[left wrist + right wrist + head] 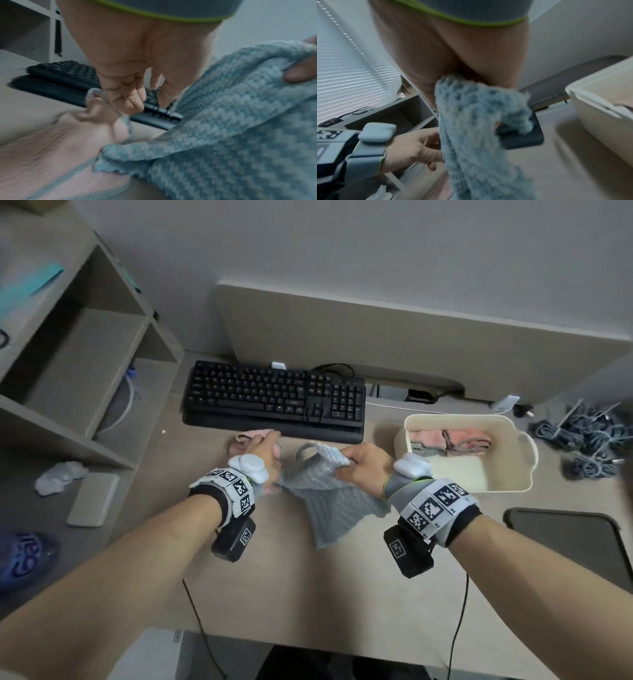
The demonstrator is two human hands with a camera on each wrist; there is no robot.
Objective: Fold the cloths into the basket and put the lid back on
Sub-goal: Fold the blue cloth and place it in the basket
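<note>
The right hand (363,465) has its fingers bunched tight on the top edge of a grey-blue waffle-knit cloth (334,505), lifting that edge off the desk (308,583) while the rest drapes down toward the near side. The left hand (263,455) sits just left of it, fingers loosely curled; the left wrist view shows it at a thin edging of a pink cloth (246,440), but blur hides whether it grips. The pink cloth lies between the grey one and the black keyboard (274,397), whose near edge runs close behind both hands. To the right stands the cream basket (520,460), its left rim near the right wrist; folded pink and grey cloths fill its far half and the near half shows bare bottom. The dark lid (565,542) lies flat at the desk's right near corner. A wide stretch of bare desk lies near of the hanging cloth. A shelf unit (85,344) closes off the left side, a tangle of cables (589,436) lies far right, and a pale wall (342,244) rises behind.
</note>
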